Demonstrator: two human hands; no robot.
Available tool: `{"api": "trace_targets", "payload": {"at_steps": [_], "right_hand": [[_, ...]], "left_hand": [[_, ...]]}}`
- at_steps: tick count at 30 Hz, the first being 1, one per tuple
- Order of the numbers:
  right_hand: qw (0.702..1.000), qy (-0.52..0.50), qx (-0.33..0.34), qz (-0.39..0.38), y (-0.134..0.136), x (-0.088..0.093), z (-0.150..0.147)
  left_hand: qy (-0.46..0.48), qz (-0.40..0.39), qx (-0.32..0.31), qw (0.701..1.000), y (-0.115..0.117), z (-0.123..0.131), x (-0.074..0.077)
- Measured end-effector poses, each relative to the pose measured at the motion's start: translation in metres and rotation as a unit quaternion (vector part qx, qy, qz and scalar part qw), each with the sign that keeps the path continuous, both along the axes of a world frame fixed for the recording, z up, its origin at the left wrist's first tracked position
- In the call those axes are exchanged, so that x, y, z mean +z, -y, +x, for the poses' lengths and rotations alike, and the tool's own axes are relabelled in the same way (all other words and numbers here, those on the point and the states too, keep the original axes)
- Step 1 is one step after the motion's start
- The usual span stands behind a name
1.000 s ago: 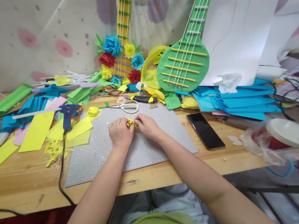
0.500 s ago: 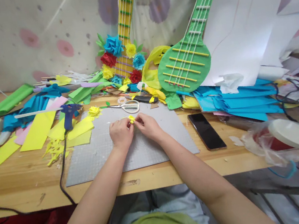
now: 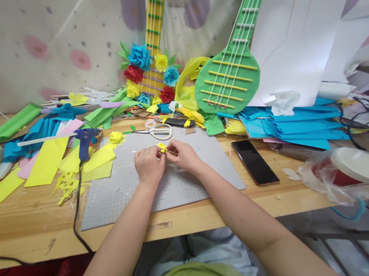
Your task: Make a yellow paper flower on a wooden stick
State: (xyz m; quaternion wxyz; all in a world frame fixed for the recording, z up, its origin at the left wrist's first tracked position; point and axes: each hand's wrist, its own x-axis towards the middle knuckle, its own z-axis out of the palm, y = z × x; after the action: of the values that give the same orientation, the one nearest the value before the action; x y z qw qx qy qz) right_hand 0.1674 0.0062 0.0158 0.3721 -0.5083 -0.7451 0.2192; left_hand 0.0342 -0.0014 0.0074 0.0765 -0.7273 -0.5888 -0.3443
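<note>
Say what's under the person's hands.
The gray mat lies beneath the left hand and right hand, with a small yellow paper piece at their fingertips. Anything directly beneath them is covered.

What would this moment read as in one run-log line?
left hand: pinching yellow paper; right hand: close beside it; scissors: beyond hands; phone: right of mat

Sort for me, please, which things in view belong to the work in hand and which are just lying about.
Seemingly in use: small yellow piece, between left hand and right hand; grey mat beneath; probably scissors, yellow flower, glue gun.
Seemingly lying about: phone, green instrument, blue paper.
</note>
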Motion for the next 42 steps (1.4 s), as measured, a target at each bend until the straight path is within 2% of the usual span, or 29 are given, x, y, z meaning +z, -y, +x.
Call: {"api": "trace_targets", "payload": {"at_steps": [7,16,21,28,37,42], "right_hand": [[1.0,0.024,-0.001,0.02,0.0,0.002,0.001],[0.986,0.161,-0.053,0.009,0.003,0.004,-0.001],[0.986,0.164,-0.041,-0.004,0.001,0.003,-0.002],[0.995,0.104,0.006,-0.006,0.002,0.008,0.0],[0.978,0.202,-0.06,-0.011,0.003,0.01,0.002],[0.973,0.219,-0.067,-0.017,0.004,0.013,0.002]], "left_hand": [[-0.02,0.007,0.0,1.0,0.0,-0.001,0.0],[-0.009,0.008,-0.001,1.0,0.002,0.001,0.003],[-0.014,0.008,-0.007,1.0,-0.002,0.0,-0.001],[-0.012,0.007,-0.013,1.0,-0.002,-0.001,-0.001],[0.002,-0.003,-0.02,1.0,0.0,0.002,0.0],[0.044,-0.012,-0.042,0.998,-0.001,0.004,-0.004]]}}
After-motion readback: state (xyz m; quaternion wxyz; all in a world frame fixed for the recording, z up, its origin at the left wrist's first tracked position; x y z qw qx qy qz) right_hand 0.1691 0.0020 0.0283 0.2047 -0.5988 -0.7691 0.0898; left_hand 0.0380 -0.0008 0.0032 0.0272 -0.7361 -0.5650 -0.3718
